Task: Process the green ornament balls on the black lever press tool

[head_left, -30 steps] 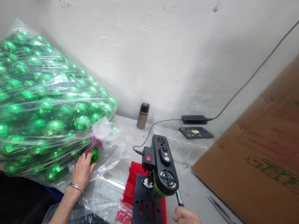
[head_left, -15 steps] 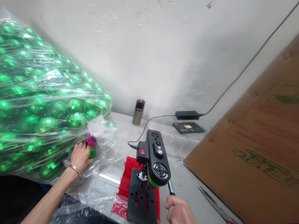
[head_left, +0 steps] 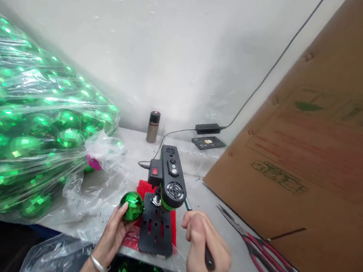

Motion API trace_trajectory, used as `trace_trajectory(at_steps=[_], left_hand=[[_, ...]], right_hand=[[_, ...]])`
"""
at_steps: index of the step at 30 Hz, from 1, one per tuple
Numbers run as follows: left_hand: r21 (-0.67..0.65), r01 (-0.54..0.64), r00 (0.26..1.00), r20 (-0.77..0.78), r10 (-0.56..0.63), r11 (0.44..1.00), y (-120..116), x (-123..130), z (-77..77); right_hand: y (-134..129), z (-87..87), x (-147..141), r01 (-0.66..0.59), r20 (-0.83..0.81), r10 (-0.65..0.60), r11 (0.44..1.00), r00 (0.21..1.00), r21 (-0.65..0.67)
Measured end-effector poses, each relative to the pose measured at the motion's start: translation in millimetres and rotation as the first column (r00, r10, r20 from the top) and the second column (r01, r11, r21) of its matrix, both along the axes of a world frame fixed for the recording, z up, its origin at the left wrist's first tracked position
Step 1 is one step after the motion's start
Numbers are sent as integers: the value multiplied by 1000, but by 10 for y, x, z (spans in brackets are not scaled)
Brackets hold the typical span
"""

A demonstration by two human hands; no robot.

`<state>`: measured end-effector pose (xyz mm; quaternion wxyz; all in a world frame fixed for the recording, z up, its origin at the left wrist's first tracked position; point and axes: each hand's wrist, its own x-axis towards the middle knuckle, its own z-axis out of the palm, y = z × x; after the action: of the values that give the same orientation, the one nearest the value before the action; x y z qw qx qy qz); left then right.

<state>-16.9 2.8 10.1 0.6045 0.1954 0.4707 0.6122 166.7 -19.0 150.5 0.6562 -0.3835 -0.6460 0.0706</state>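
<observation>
A shiny green faceted ball [head_left: 132,206] is held in the fingers of my left hand [head_left: 113,230], just left of a black slotted base plate [head_left: 157,225]. Above that plate sits a black and green device [head_left: 173,175] with round vents, buttons and a red switch at its side. My right hand [head_left: 206,253] is wrapped round the black-gripped handle [head_left: 209,257] of a metal rod that reaches up to the device. Red cloth-like material [head_left: 142,188] lies under the plate.
A clear bag of green balls [head_left: 32,132] fills the left, its mouth partly open. Behind stand a small bottle [head_left: 153,127], a power adapter [head_left: 208,128] and a phone [head_left: 208,142]. Red-handled scissors [head_left: 262,252] lie at right before a leaning cardboard box [head_left: 302,149].
My left hand has come out of the bag's mouth and moved right to the plate with a green ball. My right hand keeps its hold on the handle. The view has shifted right.
</observation>
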Motion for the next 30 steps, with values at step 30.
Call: trace_trajectory(at_steps=[30], left_hand=[[220, 270, 516, -855, 52, 937, -41, 578, -379]], right_hand=[[-143, -107, -146, 20, -140, -33, 995, 990, -96]])
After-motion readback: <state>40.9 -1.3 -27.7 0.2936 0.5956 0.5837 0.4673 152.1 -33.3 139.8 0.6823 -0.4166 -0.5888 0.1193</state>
